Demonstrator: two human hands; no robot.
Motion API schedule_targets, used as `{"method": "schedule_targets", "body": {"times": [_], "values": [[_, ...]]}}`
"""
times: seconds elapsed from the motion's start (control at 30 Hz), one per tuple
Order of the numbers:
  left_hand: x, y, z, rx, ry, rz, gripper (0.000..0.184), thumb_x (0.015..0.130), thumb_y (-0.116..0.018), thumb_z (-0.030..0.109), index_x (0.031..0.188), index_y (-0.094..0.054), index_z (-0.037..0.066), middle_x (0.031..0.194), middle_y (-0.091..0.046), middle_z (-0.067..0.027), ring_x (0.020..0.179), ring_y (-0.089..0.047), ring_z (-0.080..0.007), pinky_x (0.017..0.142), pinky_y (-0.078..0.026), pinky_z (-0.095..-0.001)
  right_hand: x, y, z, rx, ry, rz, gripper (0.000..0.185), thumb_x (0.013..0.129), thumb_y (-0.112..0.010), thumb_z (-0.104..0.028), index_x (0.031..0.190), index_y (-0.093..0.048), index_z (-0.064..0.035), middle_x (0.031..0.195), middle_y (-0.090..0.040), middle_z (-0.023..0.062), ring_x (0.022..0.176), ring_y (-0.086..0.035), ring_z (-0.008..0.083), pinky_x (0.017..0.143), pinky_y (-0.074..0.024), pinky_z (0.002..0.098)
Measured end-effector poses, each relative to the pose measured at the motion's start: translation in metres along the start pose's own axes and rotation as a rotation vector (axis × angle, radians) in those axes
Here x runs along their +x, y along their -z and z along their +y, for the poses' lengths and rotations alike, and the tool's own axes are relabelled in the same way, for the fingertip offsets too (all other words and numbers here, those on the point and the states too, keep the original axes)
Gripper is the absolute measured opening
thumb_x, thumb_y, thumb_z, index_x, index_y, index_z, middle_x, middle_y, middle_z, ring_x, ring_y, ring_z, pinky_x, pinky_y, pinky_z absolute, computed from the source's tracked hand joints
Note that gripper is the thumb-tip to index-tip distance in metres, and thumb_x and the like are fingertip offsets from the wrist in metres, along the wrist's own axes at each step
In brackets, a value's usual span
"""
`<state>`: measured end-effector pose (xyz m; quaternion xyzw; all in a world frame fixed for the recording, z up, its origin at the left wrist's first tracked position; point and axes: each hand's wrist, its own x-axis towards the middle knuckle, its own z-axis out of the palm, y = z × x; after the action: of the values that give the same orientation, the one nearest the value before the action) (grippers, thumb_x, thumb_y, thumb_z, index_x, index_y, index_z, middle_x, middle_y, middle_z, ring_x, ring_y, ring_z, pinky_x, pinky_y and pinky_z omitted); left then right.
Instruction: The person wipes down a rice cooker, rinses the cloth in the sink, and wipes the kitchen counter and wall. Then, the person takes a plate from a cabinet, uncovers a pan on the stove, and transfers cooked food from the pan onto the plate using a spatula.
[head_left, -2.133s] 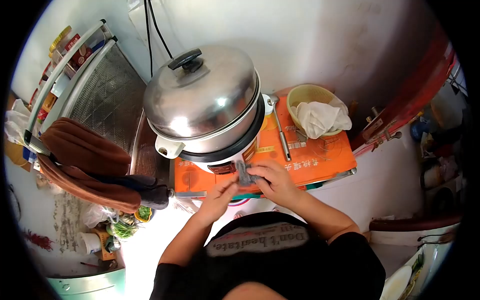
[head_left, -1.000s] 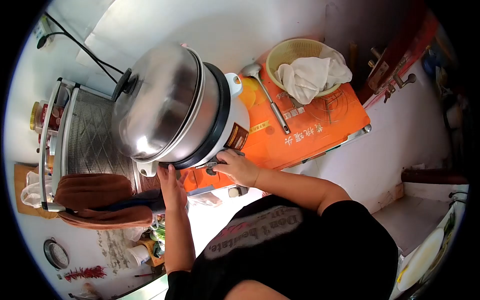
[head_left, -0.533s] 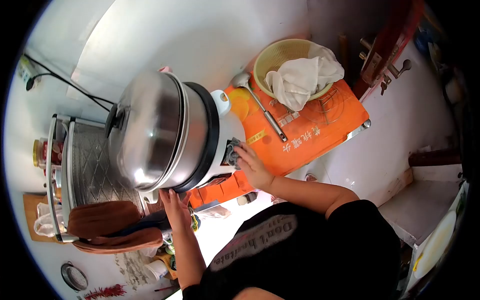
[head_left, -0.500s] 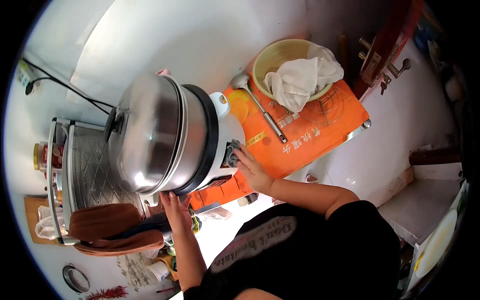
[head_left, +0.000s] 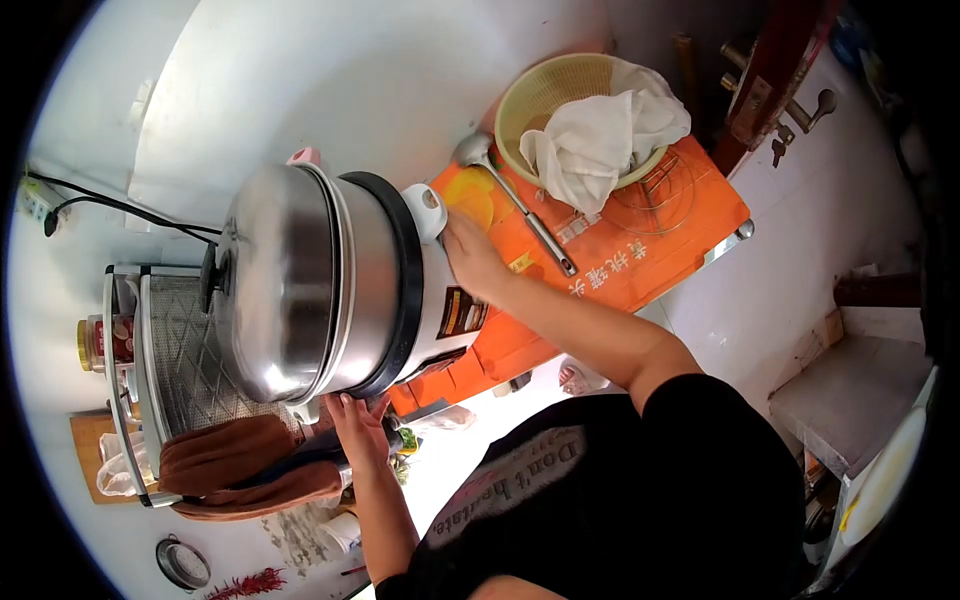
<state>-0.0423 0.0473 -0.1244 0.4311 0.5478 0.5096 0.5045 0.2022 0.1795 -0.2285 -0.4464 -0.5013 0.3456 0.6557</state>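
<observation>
Orange-topped desk (head_left: 700,243) carries the cooker (head_left: 370,290); left hand (head_left: 360,430), spread, seemingly steadies it; right hand (head_left: 470,262): grip hidden, cannot tell.

A white cloth (head_left: 590,140) is bundled in a yellow colander (head_left: 522,105), and a ladle (head_left: 548,241) is laid beside it on the orange bench (head_left: 690,240). Brown fabric (head_left: 228,452) is hung over a metal rack (head_left: 195,335); below, red chillies (head_left: 252,583) are seen.
</observation>
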Motion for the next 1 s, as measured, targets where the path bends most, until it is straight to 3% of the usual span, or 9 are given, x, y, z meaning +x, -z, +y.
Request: {"method": "schedule_targets", "body": {"times": [0.2,0.33,0.43,0.5,0.53,0.6,0.73,0.83,1.0], "values": [[-0.002,0.0,-0.005,0.004,-0.007,0.02,0.058,0.088,-0.045,0.028,0.133,-0.011,0.016,0.13,-0.028,-0.005,0.114,-0.036,-0.0201,0.08,-0.045,-0.042,-0.073,0.004,-0.073,-0.095,0.159,-0.068,0.037,0.081,-0.044,-0.002,0.116,-0.038,0.0073,0.125,-0.033,0.0224,0.117,-0.033,0.0362,0.097,-0.0289,0.0355],[-0.002,-0.002,-0.002,-0.004,-0.006,0.006,0.06,0.087,-0.046,0.03,0.134,-0.01,0.018,0.13,-0.028,-0.0035,0.114,-0.036,-0.0186,0.079,-0.045,-0.0424,-0.079,0.012,-0.022,-0.366,0.364,-0.207,0.034,0.077,-0.045,0.002,0.111,-0.042,0.0074,0.125,-0.034,0.0215,0.119,-0.03,0.036,0.098,-0.0286,0.0365],[-0.001,-0.001,-0.004,0.006,-0.003,-0.007,0.061,0.087,-0.047,0.032,0.134,-0.011,0.019,0.131,-0.028,-0.003,0.115,-0.035,-0.018,0.079,-0.045,-0.0425,-0.075,0.033,-0.022,-0.201,0.244,-0.078,0.034,0.079,-0.043,0.001,0.113,-0.043,0.0052,0.115,-0.044,0.0208,0.113,-0.038,0.0335,0.095,-0.0325,0.0342],[-0.002,-0.001,-0.003,0.015,-0.007,-0.003,0.061,0.086,-0.047,0.033,0.134,-0.011,0.02,0.131,-0.028,-0.0031,0.115,-0.035,-0.018,0.079,-0.045,-0.0423,-0.056,0.052,-0.027,0.063,-0.492,-0.29,0.037,0.081,-0.043,-0.003,0.117,-0.042,0.0008,0.109,-0.051,0.0171,0.107,-0.046,0.0285,0.089,-0.0368,0.031],[-0.003,-0.004,-0.002,0.016,-0.002,0.019,0.061,0.086,-0.047,0.033,0.134,-0.011,0.02,0.132,-0.027,-0.0032,0.116,-0.035,-0.0183,0.079,-0.045,-0.042,-0.047,0.05,-0.02,0.064,-0.484,-0.284,0.037,0.081,-0.043,-0.003,0.117,-0.042,0.0008,0.109,-0.051,0.0171,0.107,-0.046,0.0285,0.089,-0.0368,0.031],[-0.003,-0.004,-0.002,0.012,0.01,0.033,0.062,0.086,-0.048,0.033,0.134,-0.01,0.019,0.132,-0.026,-0.0036,0.118,-0.032,-0.019,0.079,-0.045,-0.0412,-0.025,0.032,-0.003,0.298,-0.302,0.311,0.029,0.083,-0.039,-0.004,0.11,-0.045,0.0039,0.108,-0.051,0.0217,0.106,-0.047,0.0311,0.089,-0.0365,0.0333],[-0.004,-0.006,-0.003,0.004,0.006,0.058,0.061,0.087,-0.047,0.032,0.134,-0.01,0.019,0.132,-0.028,-0.0037,0.117,-0.034,-0.0188,0.078,-0.046,-0.0408,0.016,0.005,0.006,0.244,-0.267,-0.058,0.035,0.087,-0.038,-0.01,0.121,-0.041,-0.0055,0.112,-0.052,0.0108,0.1,-0.051,0.0227,0.082,-0.0406,0.0301],[-0.005,-0.01,-0.001,-0.001,-0.004,0.048,0.061,0.087,-0.046,0.031,0.134,-0.009,0.019,0.131,-0.029,-0.0037,0.116,-0.035,-0.0184,0.077,-0.047,-0.0404,0.037,-0.014,0.048,0.165,0.024,-0.022,0.033,0.086,-0.038,-0.012,0.117,-0.045,-0.0041,0.106,-0.055,0.0145,0.091,-0.054,0.0264,0.077,-0.0423,0.0332],[-0.005,-0.007,-0.003,0.012,-0.019,0.029,0.06,0.088,-0.045,0.031,0.134,-0.009,0.018,0.129,-0.032,-0.0035,0.111,-0.04,-0.0172,0.076,-0.047,-0.0392,0.047,0.009,0.055,-0.475,-0.317,-0.24,0.023,0.081,-0.041,-0.011,0.096,-0.056,-0.0008,0.083,-0.056,0.0216,0.076,-0.053,0.0345,0.074,-0.0426,0.0345]]}}
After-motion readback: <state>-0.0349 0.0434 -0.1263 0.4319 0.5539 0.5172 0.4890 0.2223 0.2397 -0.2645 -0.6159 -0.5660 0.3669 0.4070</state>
